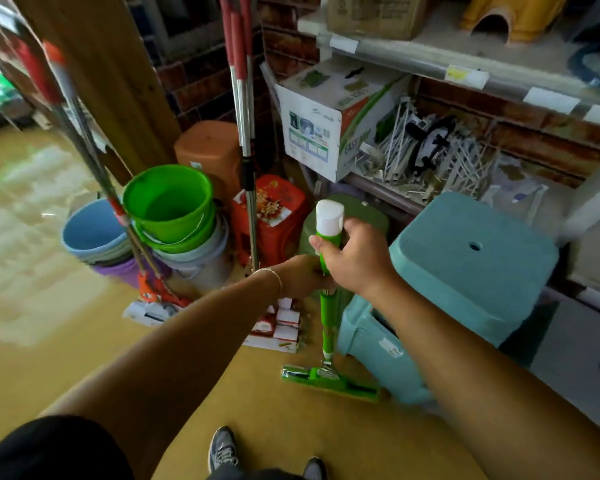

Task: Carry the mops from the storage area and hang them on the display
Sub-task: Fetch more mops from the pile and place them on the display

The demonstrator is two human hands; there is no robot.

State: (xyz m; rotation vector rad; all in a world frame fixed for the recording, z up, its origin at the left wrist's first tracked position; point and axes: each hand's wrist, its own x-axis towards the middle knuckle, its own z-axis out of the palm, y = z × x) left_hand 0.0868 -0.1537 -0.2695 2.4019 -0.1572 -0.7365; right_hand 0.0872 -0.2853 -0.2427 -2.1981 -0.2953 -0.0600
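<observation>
A green mop with a white cap stands upright on the floor, its flat green head by the teal stool. My right hand grips the handle just under the white cap. My left hand grips the same handle slightly lower. Several red-handled mops lean against the brick wall behind, and two more red-handled mops lean at the left against the wooden post.
Stacked buckets, the top one a green bucket, stand left of the mop. A red stool and a teal stool flank it. A shelf with boxes runs along the right wall. Small boxes lie on the yellow floor.
</observation>
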